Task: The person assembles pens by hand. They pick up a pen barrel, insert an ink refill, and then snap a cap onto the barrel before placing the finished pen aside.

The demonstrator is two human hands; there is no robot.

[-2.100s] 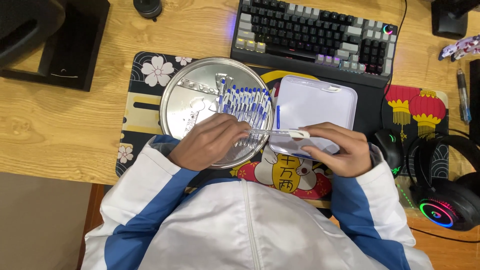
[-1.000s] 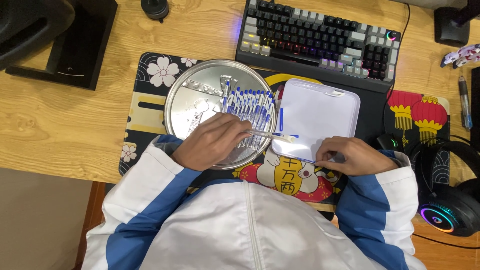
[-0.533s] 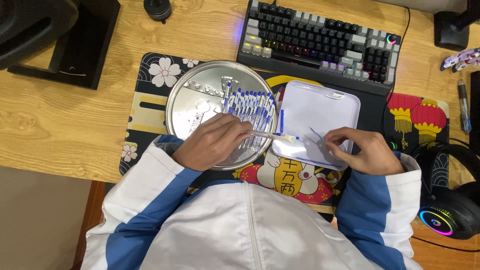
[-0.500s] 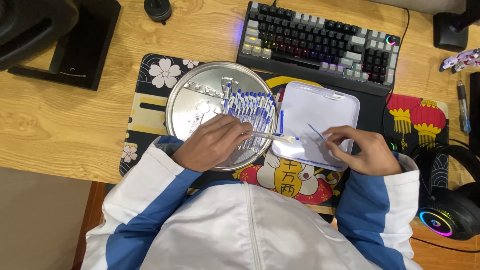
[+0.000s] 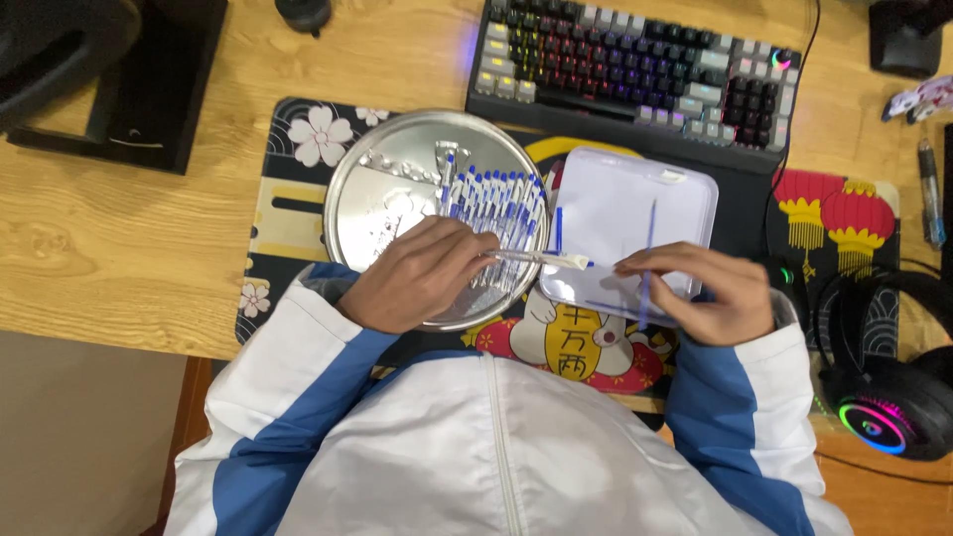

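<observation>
White and blue jacket sleeves (image 5: 298, 397) nearest the camera, one on each forearm. Left hand (image 5: 417, 278) resting over the near rim of a round silver metal tray (image 5: 377, 189), fingers pinched narrowly on a clear plastic pen barrel with a white end (image 5: 536, 258), held level and pointing right toward the white tray. Right hand (image 5: 710, 293) over the near edge of a white rectangular plastic tray (image 5: 615, 199), fingertips closed on a thin blue pen refill (image 5: 647, 258), held nearly upright in the view, its upper end over the tray's middle. Second thin blue refill (image 5: 558, 228) lying on the left edge of the white tray, just beside the barrel tip. Row of blue-capped clear pens (image 5: 496, 199) laid side by side in the right half of the round tray, touching one another; small clear parts (image 5: 397, 164) scattered toward its far left. Both trays side by side on a black patterned desk mat with flowers, a cat figure and red lanterns (image 5: 298, 149). Black headset with a coloured light ring (image 5: 884, 397) at the right, near the right sleeve. Farther off, black mechanical keyboard with coloured backlight (image 5: 635, 69) behind the white tray, on a light wooden desk (image 5: 119, 248). Black monitor base (image 5: 149, 89) at the far left.
</observation>
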